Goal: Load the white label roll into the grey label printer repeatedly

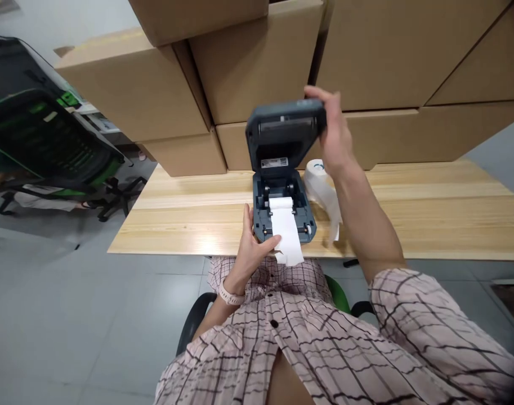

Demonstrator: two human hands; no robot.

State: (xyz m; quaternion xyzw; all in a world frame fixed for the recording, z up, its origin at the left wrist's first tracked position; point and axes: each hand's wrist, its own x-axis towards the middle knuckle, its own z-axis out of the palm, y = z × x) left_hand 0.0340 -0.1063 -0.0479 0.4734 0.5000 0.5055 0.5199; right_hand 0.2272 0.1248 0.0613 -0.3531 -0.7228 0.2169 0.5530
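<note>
A dark grey label printer (262, 220) stands on the table's front part with its lid (277, 147) raised. My right hand (336, 135) grips the lid by its upper right edge. Inside the base lies a small white paper roll (281, 202), and its strip (287, 235) runs forward over the front edge, ending in a torn edge. My left hand (252, 244) clasps the front left corner of the base, fingers along the side and thumb on the strip. Right of the printer sits a second white paper roll (316, 171), its loose tail trailing forward.
Stacked cardboard boxes (257, 67) line the back of the wooden table (189, 214) and rise above the printer. To the left, a black and green office chair (49, 146) stands on the grey floor, with part of another person beside it.
</note>
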